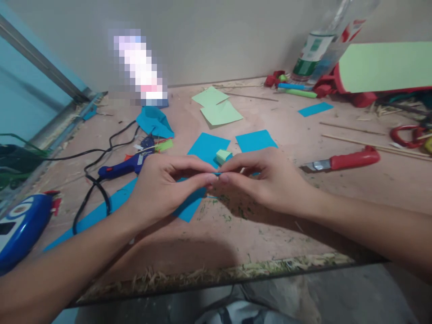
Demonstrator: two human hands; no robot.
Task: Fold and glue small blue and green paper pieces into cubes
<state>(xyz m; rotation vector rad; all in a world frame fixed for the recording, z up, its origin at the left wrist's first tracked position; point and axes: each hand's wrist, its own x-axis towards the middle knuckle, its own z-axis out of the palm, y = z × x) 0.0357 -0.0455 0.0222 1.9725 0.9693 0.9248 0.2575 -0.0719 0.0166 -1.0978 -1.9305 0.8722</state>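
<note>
My left hand [165, 186] and my right hand [266, 182] meet fingertip to fingertip above the middle of the worktable [303, 225]. Both pinch a small blue paper piece [216, 173], of which only a sliver shows between the fingers. Under the left hand lies a blue paper sheet [189, 204]. Just behind the fingertips sits a small light green folded paper block [223, 156] on another blue paper square [207, 147].
A blue glue gun [126, 165] with its black cord [96, 180] lies to the left. A red-handled utility knife [344, 161] lies to the right. Green paper squares [219, 112], thin wooden sticks [367, 146], red scissors [407, 135] and a plastic bottle [320, 45] are farther back. The table's front edge [219, 274] is close.
</note>
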